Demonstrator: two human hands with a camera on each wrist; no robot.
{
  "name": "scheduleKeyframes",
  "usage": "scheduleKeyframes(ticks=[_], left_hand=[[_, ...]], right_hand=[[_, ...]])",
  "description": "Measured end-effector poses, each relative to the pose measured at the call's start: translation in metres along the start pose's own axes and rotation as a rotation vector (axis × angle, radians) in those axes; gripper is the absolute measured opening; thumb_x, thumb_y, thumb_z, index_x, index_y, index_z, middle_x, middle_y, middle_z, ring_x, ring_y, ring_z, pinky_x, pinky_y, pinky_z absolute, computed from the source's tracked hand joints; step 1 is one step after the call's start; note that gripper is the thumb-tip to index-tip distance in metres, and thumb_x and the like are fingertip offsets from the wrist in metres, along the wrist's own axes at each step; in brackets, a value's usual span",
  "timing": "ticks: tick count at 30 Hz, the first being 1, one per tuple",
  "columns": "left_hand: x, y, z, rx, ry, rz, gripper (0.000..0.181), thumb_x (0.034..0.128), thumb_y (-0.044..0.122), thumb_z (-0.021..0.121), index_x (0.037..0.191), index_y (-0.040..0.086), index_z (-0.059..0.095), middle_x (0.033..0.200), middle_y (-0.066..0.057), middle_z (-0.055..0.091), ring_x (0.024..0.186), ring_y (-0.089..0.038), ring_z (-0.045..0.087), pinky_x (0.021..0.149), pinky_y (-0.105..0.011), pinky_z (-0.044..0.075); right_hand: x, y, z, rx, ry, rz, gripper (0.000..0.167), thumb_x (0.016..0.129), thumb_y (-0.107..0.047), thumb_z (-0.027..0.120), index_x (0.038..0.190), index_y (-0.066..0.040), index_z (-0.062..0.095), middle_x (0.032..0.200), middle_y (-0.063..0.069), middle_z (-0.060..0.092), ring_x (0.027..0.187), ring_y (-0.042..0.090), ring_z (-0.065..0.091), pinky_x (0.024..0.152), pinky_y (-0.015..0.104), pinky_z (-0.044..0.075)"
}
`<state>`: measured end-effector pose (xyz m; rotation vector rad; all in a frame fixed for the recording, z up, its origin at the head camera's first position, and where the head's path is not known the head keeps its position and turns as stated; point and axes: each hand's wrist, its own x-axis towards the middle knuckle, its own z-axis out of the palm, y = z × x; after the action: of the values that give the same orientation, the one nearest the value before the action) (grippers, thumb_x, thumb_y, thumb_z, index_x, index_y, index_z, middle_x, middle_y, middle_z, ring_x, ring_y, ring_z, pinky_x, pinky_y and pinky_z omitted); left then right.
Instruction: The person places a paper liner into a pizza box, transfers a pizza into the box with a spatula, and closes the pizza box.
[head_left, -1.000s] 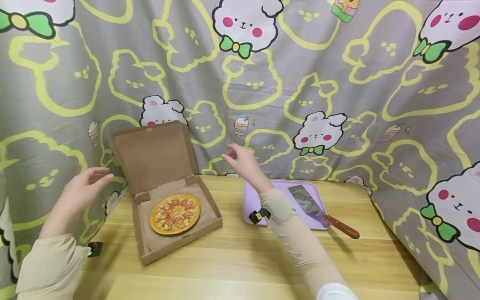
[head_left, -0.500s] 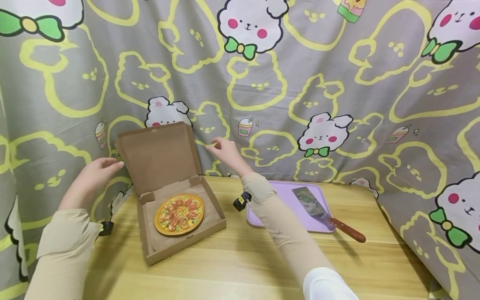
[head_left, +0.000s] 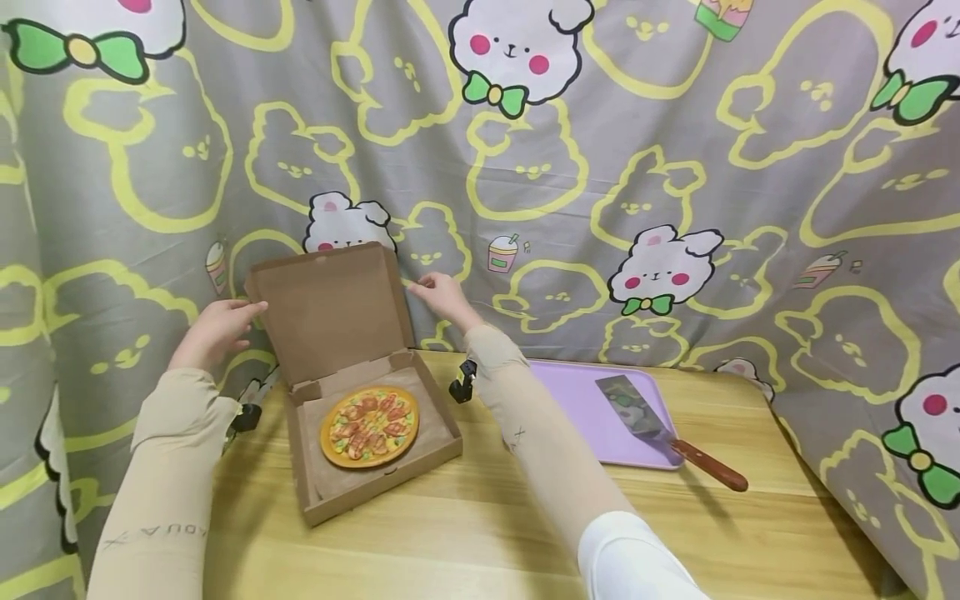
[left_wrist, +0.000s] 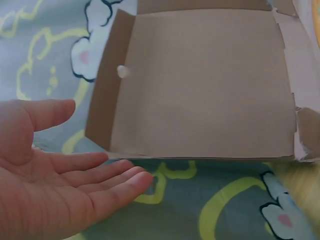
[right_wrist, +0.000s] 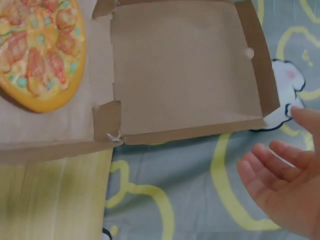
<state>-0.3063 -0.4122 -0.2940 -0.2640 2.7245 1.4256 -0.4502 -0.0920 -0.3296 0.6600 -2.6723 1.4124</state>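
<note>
A brown cardboard pizza box stands on the table with its lid (head_left: 326, 308) raised and leaning back. A round pizza (head_left: 370, 427) with a yellow crust lies on paper in the box's base (head_left: 390, 481). My left hand (head_left: 216, 332) is beside the lid's left edge, fingers extended; in the left wrist view, its fingertips (left_wrist: 137, 179) are close to the lid's corner, and I cannot tell whether they touch. To the right of the lid is my right hand (head_left: 444, 298), a small gap from its edge. In the right wrist view its fingers (right_wrist: 262, 167) are relaxed, holding nothing.
A purple tray (head_left: 555, 375) lies on the right of the wooden table (head_left: 420, 542). On it rests a spatula (head_left: 628, 406) whose brown wooden handle (head_left: 708, 464) sticks out past the rim. A grey patterned curtain (head_left: 540, 142) hangs behind and at the sides.
My left hand has risen and moved right toward the lid's left edge. My right hand has moved left, away from over the tray, to the lid's right side. The view has shifted slightly.
</note>
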Motion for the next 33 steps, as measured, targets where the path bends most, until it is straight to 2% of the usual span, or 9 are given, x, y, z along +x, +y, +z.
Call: scheduleKeyframes(ticks=[4,8,13,20,26,30,33], left_hand=[[0.01,-0.001,0.001,-0.04,0.038,0.011,0.081,0.1027,0.046,0.029,0.149,-0.014,-0.001,0.157,-0.034,-0.001,0.144,-0.053,0.01,0.116,-0.057,0.027],[0.019,0.0,0.005,-0.084,0.055,-0.013,0.08,0.103,0.042,0.029,0.148,-0.015,-0.005,0.157,-0.034,-0.005,0.146,-0.05,0.004,0.117,-0.058,0.026],[0.026,-0.001,0.009,-0.093,0.076,-0.069,0.081,0.1024,0.04,0.03,0.147,-0.014,-0.01,0.157,-0.033,-0.009,0.147,-0.049,0.004,0.117,-0.058,0.026],[0.035,-0.003,0.014,-0.116,0.112,-0.087,0.084,0.1009,0.037,0.034,0.146,-0.013,-0.015,0.157,-0.032,-0.012,0.147,-0.048,0.007,0.117,-0.056,0.028],[0.039,-0.006,0.015,-0.149,0.131,-0.09,0.083,0.101,0.033,0.035,0.147,-0.01,-0.019,0.157,-0.031,-0.014,0.147,-0.047,0.005,0.117,-0.059,0.026],[0.041,-0.006,0.016,-0.156,0.137,-0.076,0.081,0.101,0.032,0.035,0.148,-0.008,-0.016,0.158,-0.03,-0.012,0.147,-0.047,0.005,0.116,-0.06,0.026],[0.044,-0.005,0.016,-0.161,0.142,-0.061,0.08,0.1015,0.032,0.035,0.149,-0.007,-0.015,0.159,-0.029,-0.012,0.147,-0.047,0.006,0.116,-0.06,0.026]], right_hand=[[0.011,0.008,0.008,0.192,-0.025,0.051,0.046,0.097,-0.037,0.056,0.127,-0.001,0.059,0.127,0.016,0.062,0.11,0.028,0.06,0.096,0.042,0.053],[0.019,0.016,0.018,0.335,-0.059,0.109,0.054,0.099,-0.044,0.051,0.134,-0.003,0.055,0.136,0.016,0.056,0.122,0.028,0.054,0.104,0.046,0.048],[0.026,0.02,0.03,0.374,-0.087,0.136,0.062,0.1,-0.051,0.045,0.142,-0.005,0.047,0.147,0.014,0.048,0.136,0.03,0.045,0.113,0.044,0.038],[0.036,0.018,0.041,0.459,-0.165,0.163,0.068,0.101,-0.054,0.039,0.152,-0.008,0.033,0.159,0.009,0.032,0.148,0.027,0.026,0.123,0.042,0.022],[0.049,0.019,0.05,0.433,-0.2,0.173,0.069,0.1,-0.058,0.033,0.154,-0.014,0.029,0.162,0.005,0.026,0.15,0.026,0.021,0.123,0.043,0.019],[0.056,0.022,0.057,0.428,-0.236,0.14,0.068,0.102,-0.055,0.033,0.154,-0.013,0.027,0.162,0.004,0.024,0.151,0.023,0.018,0.124,0.041,0.017],[0.058,0.023,0.06,0.46,-0.246,0.138,0.067,0.102,-0.054,0.034,0.154,-0.012,0.027,0.163,0.004,0.023,0.151,0.022,0.018,0.124,0.044,0.019]])
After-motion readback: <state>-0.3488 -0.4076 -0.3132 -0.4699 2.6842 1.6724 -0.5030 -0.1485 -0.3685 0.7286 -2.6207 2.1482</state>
